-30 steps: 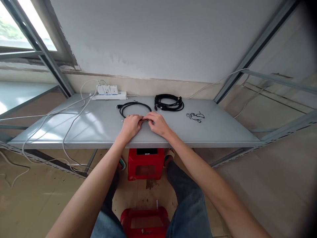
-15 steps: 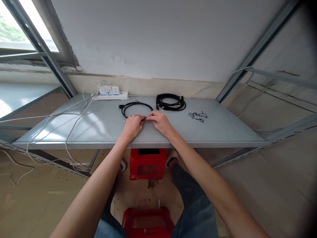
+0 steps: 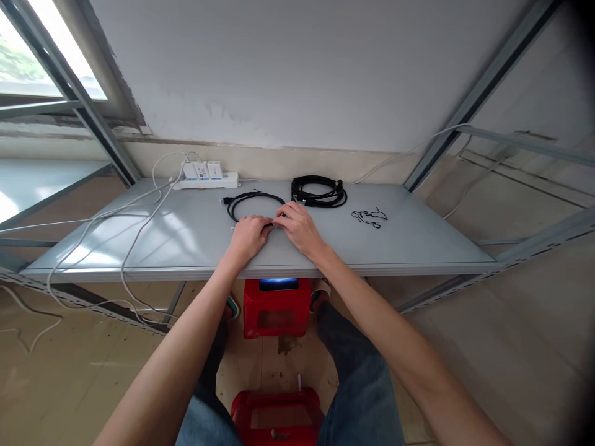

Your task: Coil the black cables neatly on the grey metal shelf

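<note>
A black cable (image 3: 253, 198) lies in a loose loop on the grey metal shelf (image 3: 186, 241). My left hand (image 3: 248, 235) and my right hand (image 3: 297, 226) meet at the near side of that loop, fingers curled and pinched on the cable where it crosses. A second black cable (image 3: 318, 191), wound in a tighter coil, lies just behind my right hand. Right of it lie thin black twist ties (image 3: 369, 217) in a small tangle.
A white power strip (image 3: 207, 176) with white plugs sits at the back left, its white cords (image 3: 130, 229) trailing over the shelf's left edge. A red stool (image 3: 276, 306) with a lit phone (image 3: 277, 284) stands below the shelf, another red stool (image 3: 274, 415) between my legs.
Both hands have stayed pinched on the cable loop. My right hand has shifted slightly farther back. The phone's screen on the red stool has lit up.
</note>
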Demonstrator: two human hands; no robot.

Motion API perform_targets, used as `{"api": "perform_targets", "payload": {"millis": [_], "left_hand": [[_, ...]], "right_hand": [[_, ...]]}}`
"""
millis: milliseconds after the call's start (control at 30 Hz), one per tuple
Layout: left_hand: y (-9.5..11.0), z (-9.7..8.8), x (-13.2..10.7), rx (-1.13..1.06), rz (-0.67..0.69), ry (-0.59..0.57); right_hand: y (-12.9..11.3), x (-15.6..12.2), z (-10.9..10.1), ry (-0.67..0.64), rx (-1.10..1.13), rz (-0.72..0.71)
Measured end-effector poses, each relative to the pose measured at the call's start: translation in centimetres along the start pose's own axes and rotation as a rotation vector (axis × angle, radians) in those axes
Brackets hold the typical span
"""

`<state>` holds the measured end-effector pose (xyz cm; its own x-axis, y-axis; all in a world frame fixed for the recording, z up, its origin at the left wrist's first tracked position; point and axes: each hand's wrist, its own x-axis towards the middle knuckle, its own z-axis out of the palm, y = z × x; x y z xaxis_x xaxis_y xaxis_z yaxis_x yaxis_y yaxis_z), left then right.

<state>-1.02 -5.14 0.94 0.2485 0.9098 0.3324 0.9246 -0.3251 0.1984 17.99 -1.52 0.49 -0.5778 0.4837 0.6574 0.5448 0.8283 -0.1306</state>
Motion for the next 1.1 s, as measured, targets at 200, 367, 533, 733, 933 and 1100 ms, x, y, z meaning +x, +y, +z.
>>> {"api": "perform_targets", "payload": {"millis": [200,367,533,733,933,1100], "left_hand": [[-0.2,0.1,0.0,0.014,0.022,0.020],[-0.1,0.1,0.0,0.006,0.020,0.012],[0.0,0.1,0.1,0.003,0.015,0.011],[0.2,-0.2,0.0,0.007,0.000,0.001],[0.6,-0.6,0.0,0.024,-0.026,-0.013],[0.5,-0.4,0.1,0.043,-0.025,-0.020]], "right_hand": [[-0.1,0.0,-0.1,0.004,-0.029,0.009],[-0.2,0.1,-0.4,-0.018,-0.025,0.004],[-0.2,0.2,-0.2,-0.032,-0.029,0.036],[0.4,0.1,0.7,0.025,0.060,0.207],[1.0,0.3,0.8,0.054,0.172,0.404],[1.1,0.5,0.5,-0.024,0.423,0.522]]}}
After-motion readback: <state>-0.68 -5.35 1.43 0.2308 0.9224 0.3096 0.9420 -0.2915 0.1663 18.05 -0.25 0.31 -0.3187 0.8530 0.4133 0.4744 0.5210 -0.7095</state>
